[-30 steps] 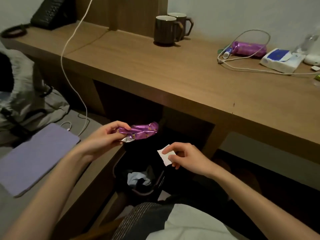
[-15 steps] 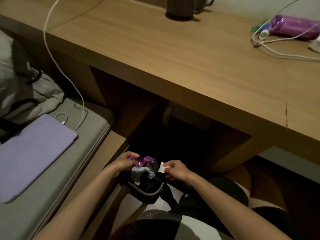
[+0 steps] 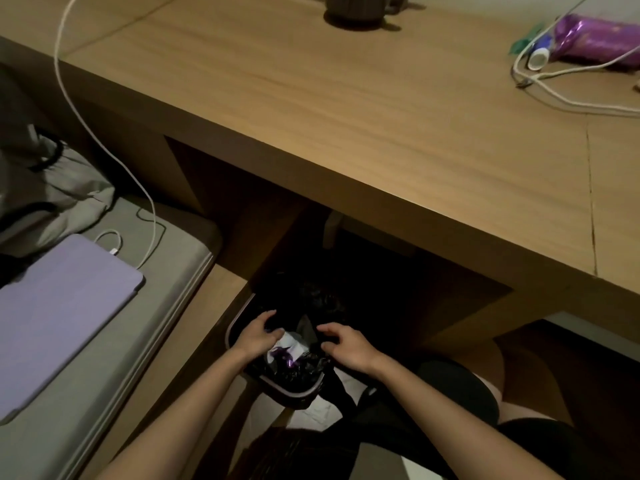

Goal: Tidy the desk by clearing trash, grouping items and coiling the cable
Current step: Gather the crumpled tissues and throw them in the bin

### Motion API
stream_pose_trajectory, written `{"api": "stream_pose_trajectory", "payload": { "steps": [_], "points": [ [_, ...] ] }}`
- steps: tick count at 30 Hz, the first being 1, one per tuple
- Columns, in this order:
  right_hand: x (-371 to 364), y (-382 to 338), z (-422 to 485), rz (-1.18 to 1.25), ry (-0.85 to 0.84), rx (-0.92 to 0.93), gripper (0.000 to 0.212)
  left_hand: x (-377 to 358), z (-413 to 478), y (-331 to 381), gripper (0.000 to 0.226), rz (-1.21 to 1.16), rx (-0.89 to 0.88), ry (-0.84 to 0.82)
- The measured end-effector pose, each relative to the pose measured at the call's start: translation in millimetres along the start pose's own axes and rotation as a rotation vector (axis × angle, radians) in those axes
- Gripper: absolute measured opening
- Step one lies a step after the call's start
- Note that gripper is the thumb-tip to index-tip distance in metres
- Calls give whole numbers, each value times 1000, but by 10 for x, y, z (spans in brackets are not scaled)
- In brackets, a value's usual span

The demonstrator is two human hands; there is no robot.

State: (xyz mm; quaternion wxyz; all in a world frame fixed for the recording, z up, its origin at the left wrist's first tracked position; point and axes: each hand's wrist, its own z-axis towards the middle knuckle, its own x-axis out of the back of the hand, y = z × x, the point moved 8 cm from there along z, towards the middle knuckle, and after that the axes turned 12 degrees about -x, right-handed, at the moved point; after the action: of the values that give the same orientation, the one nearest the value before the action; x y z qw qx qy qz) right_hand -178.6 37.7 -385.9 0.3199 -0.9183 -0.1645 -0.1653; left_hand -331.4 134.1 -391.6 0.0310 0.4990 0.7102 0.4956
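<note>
A small trash bin [image 3: 294,393] with a black liner stands on the floor under the wooden desk [image 3: 381,133]. The purple wrapper [image 3: 285,356] lies inside it on white crumpled trash. My left hand [image 3: 258,337] hovers over the bin's left side, fingers loosely curled and holding nothing. My right hand [image 3: 346,346] hangs over the bin's right side, fingers spread and relaxed, also with nothing in it. On the desk's far right a loose white cable [image 3: 568,102] loops round a purple packet [image 3: 599,39] and a small white tube [image 3: 538,57].
Dark mugs [image 3: 356,8] stand at the desk's back edge. Left of the bin is a grey mattress with a lilac tablet case [image 3: 59,306], a charging cable [image 3: 104,147] running up to the desk, and a grey bag [image 3: 45,188]. My knees are below right.
Both hands went down to the bin and let go: the purple wrapper now lies in the bin, and the white scrap has left my right hand. The view has tilted downward.
</note>
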Motion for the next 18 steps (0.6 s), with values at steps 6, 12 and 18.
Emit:
{"api": "stream_pose_trajectory", "payload": {
  "steps": [6, 12, 18],
  "points": [
    [676, -354, -866, 57, 177, 293, 28, 335, -373, 859, 23, 132, -356, 171],
    [1237, -685, -2113, 115, 300, 536, 24, 492, -1291, 2066, 20, 42, -691, 244],
    [1838, -726, -3184, 196, 500, 700, 24, 472, -1991, 3202, 26, 38, -992, 263]
  ]
}}
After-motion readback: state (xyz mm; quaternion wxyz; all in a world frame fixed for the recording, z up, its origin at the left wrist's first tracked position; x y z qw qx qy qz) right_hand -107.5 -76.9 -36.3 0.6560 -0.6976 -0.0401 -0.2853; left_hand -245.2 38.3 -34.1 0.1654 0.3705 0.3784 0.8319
